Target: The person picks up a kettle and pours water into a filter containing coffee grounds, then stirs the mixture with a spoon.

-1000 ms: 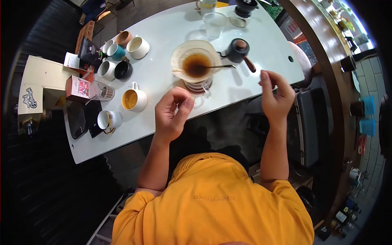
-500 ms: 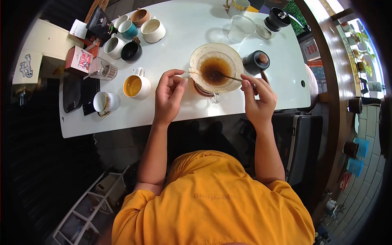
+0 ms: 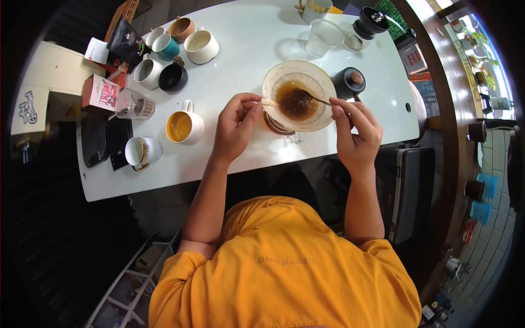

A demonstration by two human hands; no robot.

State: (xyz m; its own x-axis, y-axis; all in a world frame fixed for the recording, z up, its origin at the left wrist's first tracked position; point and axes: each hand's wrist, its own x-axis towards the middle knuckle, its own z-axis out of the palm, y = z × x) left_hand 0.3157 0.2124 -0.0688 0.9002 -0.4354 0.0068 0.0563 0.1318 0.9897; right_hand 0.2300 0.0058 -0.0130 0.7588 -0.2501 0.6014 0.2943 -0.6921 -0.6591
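Note:
A paper coffee filter (image 3: 276, 76) sits in a dripper on a glass server (image 3: 296, 137), with dark brown, bubbly coffee (image 3: 297, 105) inside. My left hand (image 3: 236, 127) pinches the left edge of the filter between thumb and fingers. From the right side, my right hand (image 3: 358, 130) grips a spoon (image 3: 319, 100) by its handle. The spoon's bowl dips into the coffee near the far side and is partly hidden. Just right of the filter stands a dark canister (image 3: 348, 83) with a brown knob.
Several cups, among them a yellow-lined mug (image 3: 186, 124) and a black cup (image 3: 173, 77), stand on the white table (image 3: 235, 54) at left. Behind the dripper are a clear plastic cup (image 3: 324, 38) and a hand grinder (image 3: 371, 24). A glass (image 3: 134, 104) sits beside a box (image 3: 100, 92).
The spoon has swept through the coffee toward the far side of the filter. My left hand keeps its place at the rim. The whole view has shifted slightly.

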